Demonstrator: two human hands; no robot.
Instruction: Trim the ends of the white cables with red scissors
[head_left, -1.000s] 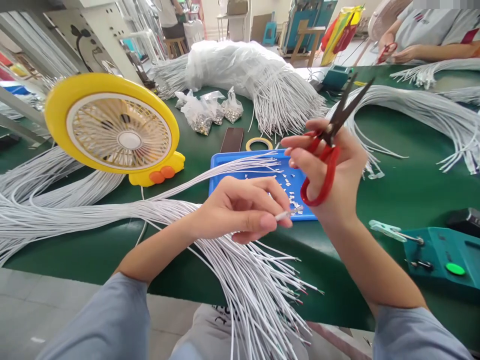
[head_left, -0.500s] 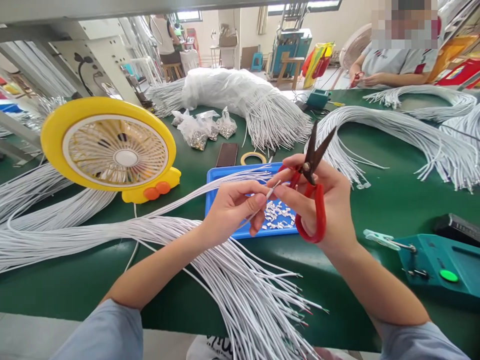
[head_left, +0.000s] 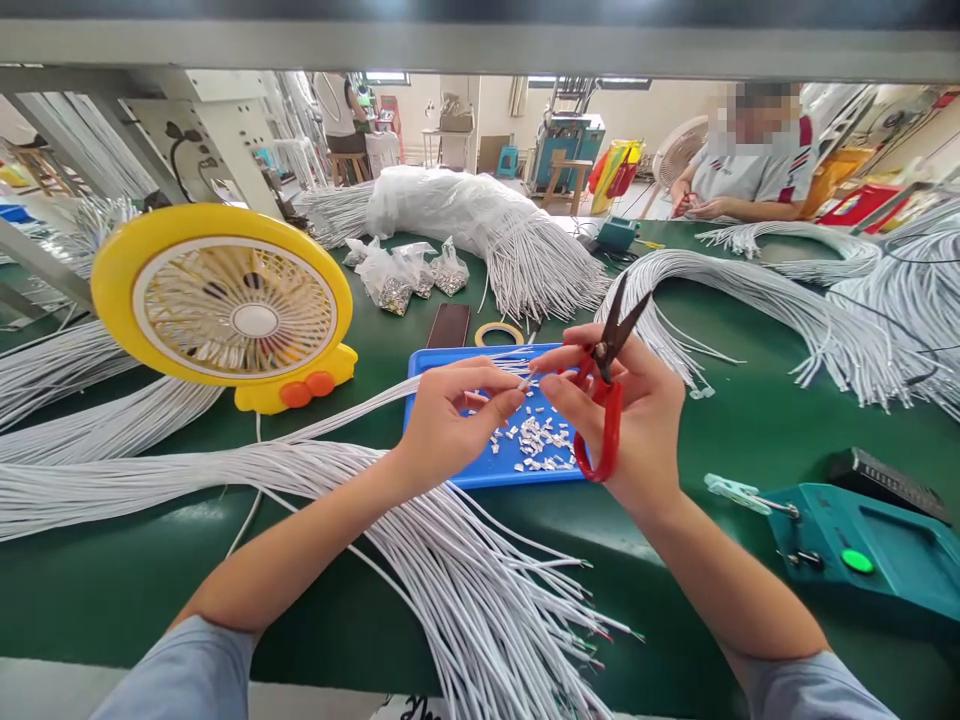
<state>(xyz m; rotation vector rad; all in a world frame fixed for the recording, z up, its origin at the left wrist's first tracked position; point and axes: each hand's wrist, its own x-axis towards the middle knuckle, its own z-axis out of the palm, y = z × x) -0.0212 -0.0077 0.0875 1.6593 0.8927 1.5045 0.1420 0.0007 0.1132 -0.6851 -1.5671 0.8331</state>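
My left hand (head_left: 466, 412) pinches a white cable (head_left: 527, 381) close to its end, thumb against fingers. In my right hand (head_left: 637, 415) is a pair of red-handled scissors (head_left: 609, 345), its dark blades pointing up and slightly apart. The right thumb and forefinger are near the cable's tip; whether they touch it I cannot tell. Below both hands lies a blue tray (head_left: 480, 481) with many small white pieces (head_left: 541, 438) in it. A thin strand of white cables runs over the tray's left edge behind my left hand. A large bundle of white cables (head_left: 420, 540) spreads across the table under my left forearm.
A yellow fan (head_left: 255, 320) stands at left. Behind the tray lie a dark phone (head_left: 448, 326), a tape roll (head_left: 499, 335) and bags of metal parts (head_left: 394, 285). More cable bundles (head_left: 750, 300) lie at right, beside a teal device (head_left: 862, 550). A person (head_left: 757, 160) sits across the table.
The camera view has tilted up, so most things sit lower in the picture. The cable's tip, seen sticking out above my fingers before, is now mostly covered between my hands.
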